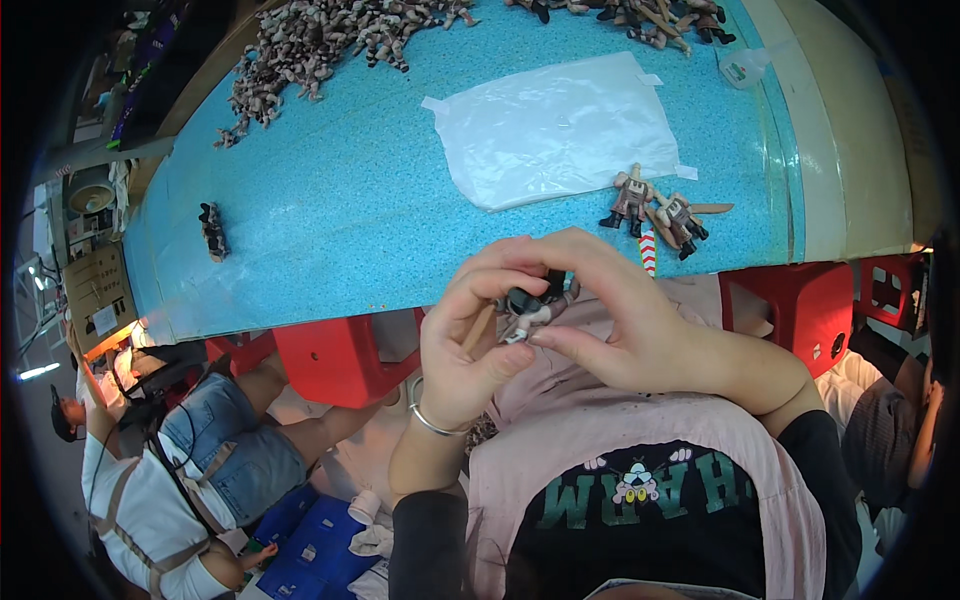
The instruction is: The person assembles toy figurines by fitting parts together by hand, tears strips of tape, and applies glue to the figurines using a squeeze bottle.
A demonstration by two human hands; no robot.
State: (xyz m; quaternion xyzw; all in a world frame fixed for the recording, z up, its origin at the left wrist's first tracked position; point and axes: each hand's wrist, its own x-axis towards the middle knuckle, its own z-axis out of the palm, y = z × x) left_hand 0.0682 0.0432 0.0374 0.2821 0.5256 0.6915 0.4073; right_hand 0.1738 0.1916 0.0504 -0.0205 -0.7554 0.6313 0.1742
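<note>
My left hand (pixel 470 335) and my right hand (pixel 620 320) meet just below the near edge of the blue table (pixel 330 200). Together they pinch a small toy figure (pixel 530 305) with black and pale parts, mostly hidden by my fingers. A thin brown stick (pixel 478 328) runs down through my left fingers. A silver bangle (pixel 432 420) circles my left wrist. Two finished toy figures (pixel 655 212) lie on the table just beyond my right hand, next to a red-and-white striped piece (pixel 648 250).
A clear plastic bag (pixel 555 125) lies flat mid-table. Heaps of toy figures (pixel 320 45) fill the far left and far edge (pixel 650 15). One lone figure (pixel 212 232) lies at the left. Red stools (pixel 330 360) stand underneath. Another person (pixel 170 470) sits lower left.
</note>
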